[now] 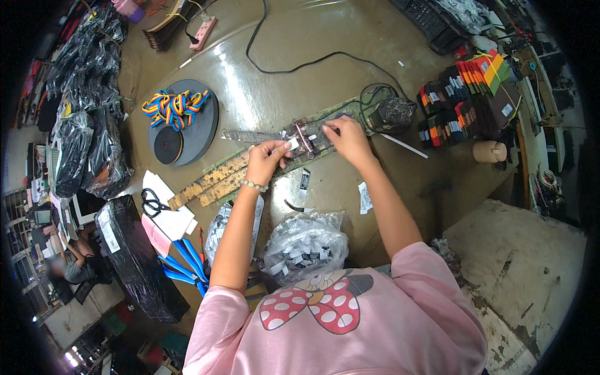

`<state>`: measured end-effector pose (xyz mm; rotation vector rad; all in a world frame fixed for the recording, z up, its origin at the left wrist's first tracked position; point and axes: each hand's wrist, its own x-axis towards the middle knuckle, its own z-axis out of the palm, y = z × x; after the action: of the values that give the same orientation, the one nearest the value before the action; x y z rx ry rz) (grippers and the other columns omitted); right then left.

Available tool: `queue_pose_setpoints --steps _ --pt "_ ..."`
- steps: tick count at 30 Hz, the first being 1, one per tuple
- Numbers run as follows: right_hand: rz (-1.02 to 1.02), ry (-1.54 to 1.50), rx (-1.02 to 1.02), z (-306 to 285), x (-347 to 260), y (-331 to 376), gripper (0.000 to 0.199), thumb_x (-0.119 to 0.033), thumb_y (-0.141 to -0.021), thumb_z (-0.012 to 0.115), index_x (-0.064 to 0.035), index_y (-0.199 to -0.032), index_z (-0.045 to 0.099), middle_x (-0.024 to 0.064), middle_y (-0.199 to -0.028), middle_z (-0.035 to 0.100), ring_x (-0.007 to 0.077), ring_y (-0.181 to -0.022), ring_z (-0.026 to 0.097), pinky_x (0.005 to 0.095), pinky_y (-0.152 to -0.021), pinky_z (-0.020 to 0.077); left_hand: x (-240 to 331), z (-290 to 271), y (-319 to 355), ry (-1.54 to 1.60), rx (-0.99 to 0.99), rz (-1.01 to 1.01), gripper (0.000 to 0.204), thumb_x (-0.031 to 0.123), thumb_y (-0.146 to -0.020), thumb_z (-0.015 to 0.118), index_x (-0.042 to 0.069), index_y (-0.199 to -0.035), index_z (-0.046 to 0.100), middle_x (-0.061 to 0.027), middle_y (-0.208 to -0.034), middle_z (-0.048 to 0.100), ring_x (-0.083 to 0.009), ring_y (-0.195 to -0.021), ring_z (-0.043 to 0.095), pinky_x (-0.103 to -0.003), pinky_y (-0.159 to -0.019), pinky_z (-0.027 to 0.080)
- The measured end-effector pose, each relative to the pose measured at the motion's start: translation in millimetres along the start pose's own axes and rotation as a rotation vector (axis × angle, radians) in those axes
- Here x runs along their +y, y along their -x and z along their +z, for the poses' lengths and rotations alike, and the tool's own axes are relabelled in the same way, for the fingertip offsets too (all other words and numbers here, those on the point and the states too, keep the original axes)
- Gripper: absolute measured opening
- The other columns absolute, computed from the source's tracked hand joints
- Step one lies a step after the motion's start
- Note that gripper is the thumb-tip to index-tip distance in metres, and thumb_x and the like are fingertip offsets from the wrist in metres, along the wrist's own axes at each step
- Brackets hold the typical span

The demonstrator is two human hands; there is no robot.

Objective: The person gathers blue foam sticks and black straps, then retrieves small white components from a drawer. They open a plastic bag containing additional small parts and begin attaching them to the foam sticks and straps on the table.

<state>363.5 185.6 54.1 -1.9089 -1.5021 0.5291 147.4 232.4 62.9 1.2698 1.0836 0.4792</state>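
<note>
My left hand (265,161) is closed, its thumb and fingertips pinching a small white label (293,144). The label is held beside a narrow reddish metal fixture (304,139) standing on a long worn board (232,175). On the other side of the fixture, my right hand (350,141) hovers over the board with thumb and forefinger drawn together; what they hold, if anything, is too small to make out. Close to my body, a clear plastic bag (304,247) contains many small black-and-white labels. A dark label (304,180) lies between the bag and the board.
A black cable runs to a dark block (393,114) at the board's right end. Striped straps lie on a grey roll (203,139) at left, near black scissors (152,203). Stacked dark textile pieces (444,100) and a tan mug (489,152) stand right. Another person sits far left.
</note>
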Motion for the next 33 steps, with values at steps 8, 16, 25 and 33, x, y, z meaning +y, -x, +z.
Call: queue_pose_setpoints --steps 8,16,25,33 --pt "0.25 -0.875 -0.418 -2 -45 14 0.018 -0.014 -0.081 0.065 0.0016 -0.09 0.065 0.0036 -0.072 0.064 0.0058 -0.058 0.052 0.0213 -0.055 0.0442 30 10 14 -0.036 -0.046 0.024 0.022 0.022 -0.085 0.062 0.002 -0.092 0.066 -0.0002 -0.071 0.063 -0.0029 -0.047 0.046 -0.017 -0.041 0.034" --pt "0.315 -0.822 -0.401 -28 -31 6 0.019 -0.015 -0.081 0.066 0.0029 -0.086 0.063 0.0024 -0.07 0.06 0.007 -0.058 0.052 0.0213 -0.053 0.044 29 -5 22 -0.11 -0.048 -0.054 0.02 0.023 -0.082 0.065 0.005 -0.086 0.069 0.0038 -0.067 0.063 -0.0009 -0.047 0.042 -0.018 -0.041 0.034" --pt "0.228 -0.863 -0.357 -66 -77 45 0.019 -0.015 -0.082 0.065 0.0024 -0.088 0.063 0.0023 -0.074 0.061 0.0068 -0.063 0.053 0.0206 -0.058 0.0441 58 -6 73 -0.058 -0.018 0.068 0.021 0.021 -0.082 0.066 0.003 -0.092 0.068 0.0025 -0.066 0.063 -0.0008 -0.045 0.04 -0.018 -0.039 0.029" --pt "0.255 -0.806 -0.366 -62 -55 40 0.022 -0.019 -0.081 0.067 0.0 -0.091 0.061 0.0012 -0.076 0.061 0.0064 -0.065 0.053 0.0208 -0.061 0.0438 46 -13 67 -0.058 -0.061 0.103 0.023 0.022 -0.082 0.066 0.002 -0.092 0.067 0.0008 -0.073 0.066 -0.0022 -0.049 0.046 -0.017 -0.044 0.037"
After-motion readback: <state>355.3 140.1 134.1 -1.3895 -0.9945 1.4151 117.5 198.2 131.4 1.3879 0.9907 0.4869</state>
